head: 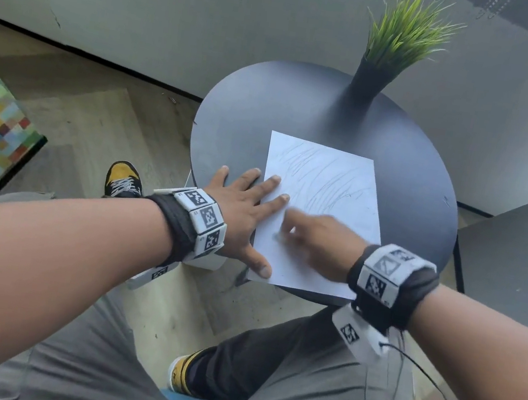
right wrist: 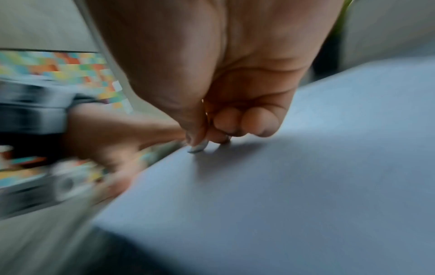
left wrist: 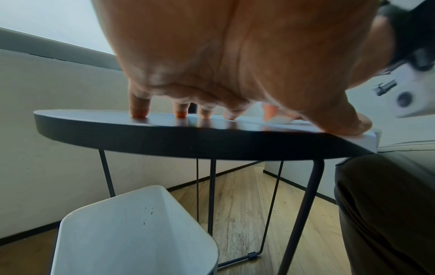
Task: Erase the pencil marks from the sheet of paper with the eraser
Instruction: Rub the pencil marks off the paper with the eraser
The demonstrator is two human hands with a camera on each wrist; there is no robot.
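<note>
— Wristbands first, close under the head camera: both carry black-and-white square codes, nothing I can read as words. No brand or lettering anywhere else either

— Where's the sheet of paper (head: 319,215) from my hands?

— Straight ahead on the round dark desk (head: 251,118), long axis running away from me, near edge just over the desk rim. My left hand (head: 243,210) lies flat and spread at the sheet's left edge, two fingers and the thumb on the paper, the other fingers on the bare desk; it holds nothing, only presses down

— And the right?

— My right hand (head: 314,242) is on the lower left part of the sheet, blurred in the head view. From the right wrist view the fingers are curled and the thumb and forefinger pinch a small pale eraser (right wrist: 198,148), its tip on the paper

— Pencil marks?

— Pencil marks (head: 324,181) are long slanted strokes across the far half, beyond both hands. Near half looks mostly clean, so I judge the work partway done. The right hand is the nearer one to them; next strokes must travel away from me, up the long axis

— Risk?

— Left hand pins only one edge, so I'd guess the far right corner could lift or crease. Potted grass (head: 403,31) stands at the far rim, apart from the sheet
</note>
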